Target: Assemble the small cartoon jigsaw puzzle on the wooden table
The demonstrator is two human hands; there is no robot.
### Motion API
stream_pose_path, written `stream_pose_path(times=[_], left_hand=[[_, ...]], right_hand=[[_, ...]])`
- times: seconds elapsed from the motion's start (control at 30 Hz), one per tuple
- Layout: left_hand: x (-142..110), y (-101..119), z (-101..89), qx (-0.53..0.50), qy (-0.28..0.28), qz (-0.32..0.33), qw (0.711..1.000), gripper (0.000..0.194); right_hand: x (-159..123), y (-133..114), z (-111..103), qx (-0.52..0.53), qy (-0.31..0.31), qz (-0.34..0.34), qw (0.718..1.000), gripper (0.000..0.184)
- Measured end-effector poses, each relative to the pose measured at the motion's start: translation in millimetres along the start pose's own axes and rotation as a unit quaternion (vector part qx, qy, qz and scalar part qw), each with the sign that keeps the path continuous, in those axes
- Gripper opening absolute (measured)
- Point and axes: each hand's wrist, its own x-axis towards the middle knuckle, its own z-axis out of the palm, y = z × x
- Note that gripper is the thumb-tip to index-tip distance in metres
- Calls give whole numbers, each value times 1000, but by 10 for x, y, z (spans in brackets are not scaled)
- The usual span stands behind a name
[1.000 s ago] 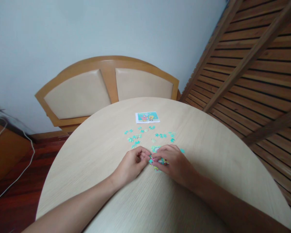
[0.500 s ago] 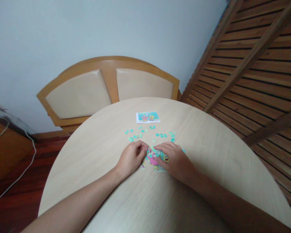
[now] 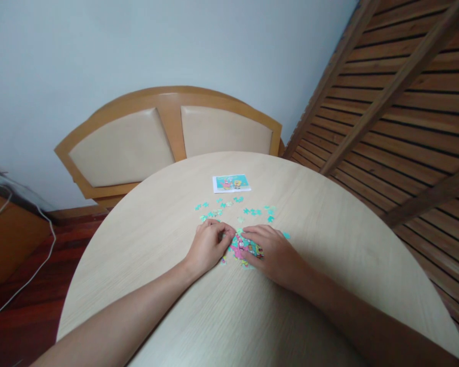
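Note:
A partly assembled jigsaw puzzle (image 3: 237,250) with a pink starfish and a yellow cartoon figure lies flat near the middle of the table. My left hand (image 3: 209,242) is at its upper left edge, thumb and index finger pinched on a small puzzle piece (image 3: 237,236) by the starfish's pointed head; the fingers partly hide this piece. Across the puzzle's right side lies my right hand (image 3: 271,250), thumb and fingers apart, fingertips resting on it and covering part of the picture. Beside the left hand is a loose piece (image 3: 224,260).
Several loose teal and pale pieces (image 3: 252,211) are scattered beyond my hands. Farther back lies a printed reference picture (image 3: 232,183) on the round wooden table (image 3: 145,244). A padded bench back (image 3: 225,127) stands behind, and a slatted wooden panel (image 3: 405,102) rises at right.
The pink piece at my left fingertips has come up against the top of the starfish in the puzzle. My right hand stays over the puzzle. The view has shifted slightly.

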Motion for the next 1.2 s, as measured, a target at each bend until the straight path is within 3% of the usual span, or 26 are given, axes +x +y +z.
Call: stream_pose_path(times=[0.47, 0.87, 1.03, 1.2], left_hand=[[3, 40, -21, 13, -15, -6, 1000, 18], [-11, 42, -39, 63, -12, 53, 996, 14], [-19, 41, -151, 64, -75, 106, 989, 18], [-36, 47, -385, 118, -177, 227, 950, 30]], right_hand=[[1, -34, -14, -1, -3, 6, 1000, 31], [-3, -55, -31, -2, -10, 7, 1000, 28], [-15, -58, -42, -18, -14, 0, 1000, 27], [-19, -42, -39, -40, -16, -15, 999, 27]])
